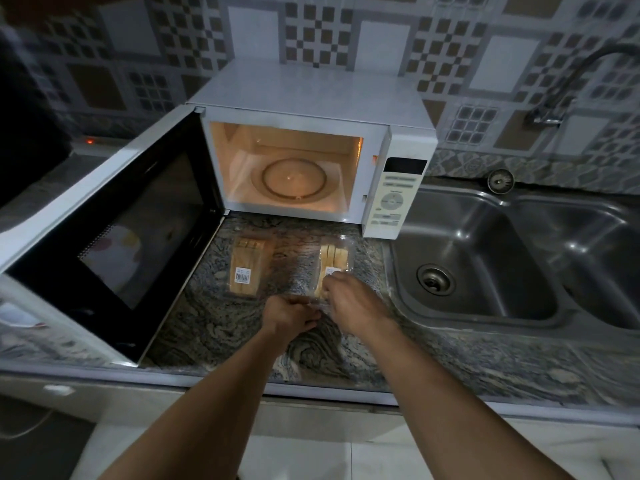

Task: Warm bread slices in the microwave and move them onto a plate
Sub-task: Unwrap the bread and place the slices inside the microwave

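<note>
Bread slices in a clear packet are pinched by the right hand at the near end, the left hand closed on the wrapper beside it, mid-surface. A second packet lies leftward; behind, the microwave stands open.

arms: two, bare to frame edge | sleeves: none visible | hands: bare, no rings

Counting up: two bread packs, one at centre frame, one just right of it. One microwave above them. Two sink basins far right, one tap upper right. My two hands, left hand and right hand, below centre.
</note>
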The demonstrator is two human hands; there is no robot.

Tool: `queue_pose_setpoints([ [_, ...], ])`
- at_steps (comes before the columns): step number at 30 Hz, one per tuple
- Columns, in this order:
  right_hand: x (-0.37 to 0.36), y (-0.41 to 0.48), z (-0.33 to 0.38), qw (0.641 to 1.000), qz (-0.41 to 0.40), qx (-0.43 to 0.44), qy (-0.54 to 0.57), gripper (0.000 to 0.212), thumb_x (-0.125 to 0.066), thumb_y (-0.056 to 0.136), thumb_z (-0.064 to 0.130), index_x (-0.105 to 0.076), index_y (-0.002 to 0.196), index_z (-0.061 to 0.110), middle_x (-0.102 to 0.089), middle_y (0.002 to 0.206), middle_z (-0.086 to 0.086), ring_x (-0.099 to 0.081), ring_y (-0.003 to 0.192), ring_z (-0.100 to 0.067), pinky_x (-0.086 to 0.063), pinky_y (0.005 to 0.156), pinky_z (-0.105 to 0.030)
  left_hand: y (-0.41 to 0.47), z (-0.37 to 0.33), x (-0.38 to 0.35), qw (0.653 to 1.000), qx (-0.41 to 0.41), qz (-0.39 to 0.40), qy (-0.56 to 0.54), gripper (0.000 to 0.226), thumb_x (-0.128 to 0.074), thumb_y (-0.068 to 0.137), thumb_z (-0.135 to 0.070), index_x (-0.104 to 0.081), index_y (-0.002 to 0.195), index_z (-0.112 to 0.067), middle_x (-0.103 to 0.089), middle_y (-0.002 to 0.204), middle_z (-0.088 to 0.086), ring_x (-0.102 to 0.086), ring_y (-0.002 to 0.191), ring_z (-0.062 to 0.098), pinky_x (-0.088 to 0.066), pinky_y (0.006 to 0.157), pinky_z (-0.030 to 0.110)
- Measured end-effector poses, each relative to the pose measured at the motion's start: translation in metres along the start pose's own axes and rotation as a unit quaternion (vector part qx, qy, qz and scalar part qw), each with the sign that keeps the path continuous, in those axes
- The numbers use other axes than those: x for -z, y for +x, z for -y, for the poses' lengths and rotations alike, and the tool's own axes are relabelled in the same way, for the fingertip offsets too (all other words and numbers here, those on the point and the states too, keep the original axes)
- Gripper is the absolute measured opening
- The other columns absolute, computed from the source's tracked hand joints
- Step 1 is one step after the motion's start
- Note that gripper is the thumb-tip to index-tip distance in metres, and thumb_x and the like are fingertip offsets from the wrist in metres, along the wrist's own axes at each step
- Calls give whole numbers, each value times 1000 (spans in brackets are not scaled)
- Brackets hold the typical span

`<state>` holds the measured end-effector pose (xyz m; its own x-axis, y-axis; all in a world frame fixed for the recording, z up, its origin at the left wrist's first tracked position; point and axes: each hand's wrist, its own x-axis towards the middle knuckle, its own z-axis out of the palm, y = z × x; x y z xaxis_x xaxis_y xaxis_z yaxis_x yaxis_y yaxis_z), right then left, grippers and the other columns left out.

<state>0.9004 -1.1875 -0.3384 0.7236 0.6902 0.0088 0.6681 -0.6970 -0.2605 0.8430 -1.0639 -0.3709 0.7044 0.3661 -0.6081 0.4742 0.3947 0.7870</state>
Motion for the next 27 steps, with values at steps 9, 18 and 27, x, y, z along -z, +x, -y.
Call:
queue_pose_setpoints([
  [9,28,-2,-4,993,-106,35,-31,42,-58,81,-2,-60,121,9,-54,119,-9,-50,112,-30,-45,96,-42,-17,-38,4,803,-323,-173,470,18,-58,84,-1,-61,100,-8,-66,86,11,-62,75,30,-44,58,34],
  [18,40,8,-18,982,-187,-11,34,26,-56,95,12,-61,121,15,-53,114,-4,-49,108,-24,-48,91,-46,4,-82,-7,742,-462,-54,482,33,-72,88,-16,-71,118,-30,-74,112,2,-70,96,19,-46,73,21],
  [27,9,8,0,905,-189,-305,228,64,-62,87,25,-29,142,22,-51,134,-7,-59,112,-30,-52,77,-39,12,-93,-9,739,-496,-55,452,11,-59,94,-15,-63,104,-17,-73,90,10,-68,85,33,-53,64,36],
])
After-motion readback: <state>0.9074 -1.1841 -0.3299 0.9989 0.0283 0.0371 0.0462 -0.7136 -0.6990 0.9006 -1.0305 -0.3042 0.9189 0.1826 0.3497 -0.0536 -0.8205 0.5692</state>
